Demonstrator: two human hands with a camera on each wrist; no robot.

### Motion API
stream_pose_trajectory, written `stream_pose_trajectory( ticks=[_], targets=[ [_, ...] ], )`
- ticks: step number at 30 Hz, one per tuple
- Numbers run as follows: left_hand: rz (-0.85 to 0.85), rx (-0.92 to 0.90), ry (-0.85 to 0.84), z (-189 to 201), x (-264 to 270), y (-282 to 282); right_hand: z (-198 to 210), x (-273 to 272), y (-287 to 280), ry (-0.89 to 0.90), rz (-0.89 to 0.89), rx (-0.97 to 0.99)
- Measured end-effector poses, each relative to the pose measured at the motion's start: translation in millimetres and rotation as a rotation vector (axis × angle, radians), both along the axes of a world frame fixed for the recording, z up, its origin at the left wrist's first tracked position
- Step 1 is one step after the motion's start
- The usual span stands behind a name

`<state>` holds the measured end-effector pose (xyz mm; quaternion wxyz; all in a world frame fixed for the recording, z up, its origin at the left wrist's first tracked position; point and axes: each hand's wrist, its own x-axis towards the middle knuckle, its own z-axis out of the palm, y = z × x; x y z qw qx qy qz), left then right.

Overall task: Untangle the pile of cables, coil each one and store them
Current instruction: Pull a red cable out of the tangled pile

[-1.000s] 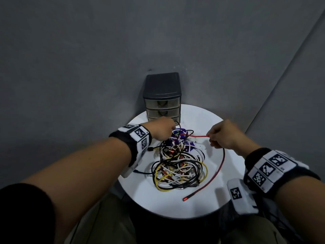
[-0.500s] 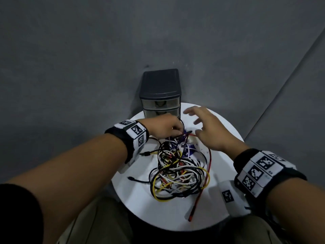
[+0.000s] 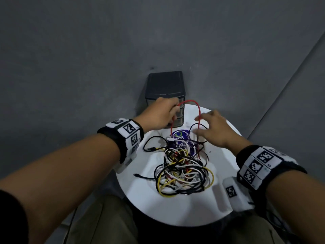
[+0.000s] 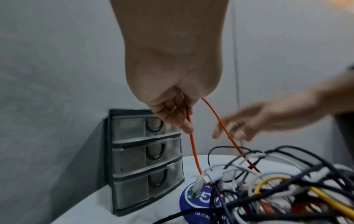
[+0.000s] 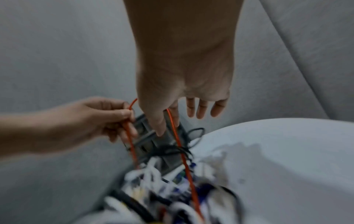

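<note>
A tangled pile of black, white and yellow cables [image 3: 182, 169] lies on the round white table [image 3: 223, 155]. My left hand [image 3: 173, 115] is raised in front of the drawer unit [image 3: 164, 85] and pinches a red cable [image 3: 190, 101]. The red cable arches up from the fingers and drops on both sides into the pile. The left wrist view shows the fingers [image 4: 184, 119] curled round the red cable [image 4: 195, 151]. My right hand [image 3: 204, 125] hovers just right of the arch with its fingers spread. In the right wrist view the red cable [image 5: 186, 166] runs down between its thumb and forefinger.
The dark three-drawer unit [image 4: 145, 151] stands at the table's far edge against the grey wall, drawers closed. A round blue sticker [image 3: 180, 134] lies under the far end of the pile. Black cable ends stick out to the left [image 3: 151, 148]. My knees are below the near edge.
My left hand has lifted the red cable up and away into a tall loop. My right hand let go of it and opened. The red end has left the table's front.
</note>
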<state>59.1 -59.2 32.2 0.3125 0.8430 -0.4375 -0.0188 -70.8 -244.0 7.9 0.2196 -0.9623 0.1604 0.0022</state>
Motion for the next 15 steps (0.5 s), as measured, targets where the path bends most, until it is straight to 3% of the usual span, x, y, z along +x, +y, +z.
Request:
stream_pose_trajectory(
  ticks=[4,10,12,15],
  targets=[
    [-0.003,-0.067,-0.076,5,-9,-6,16,12,3,0.000,0.040,0.142],
    [0.103,-0.094,0.067,12,-10,-11,56,9,21,-0.296,-0.084,0.784],
    [0.139,-0.102,0.047,13,-11,-16,61,5,24,-0.198,-0.051,0.853],
    [0.212,-0.131,0.053,13,-10,-19,53,-5,16,0.015,0.027,0.741]
  ],
)
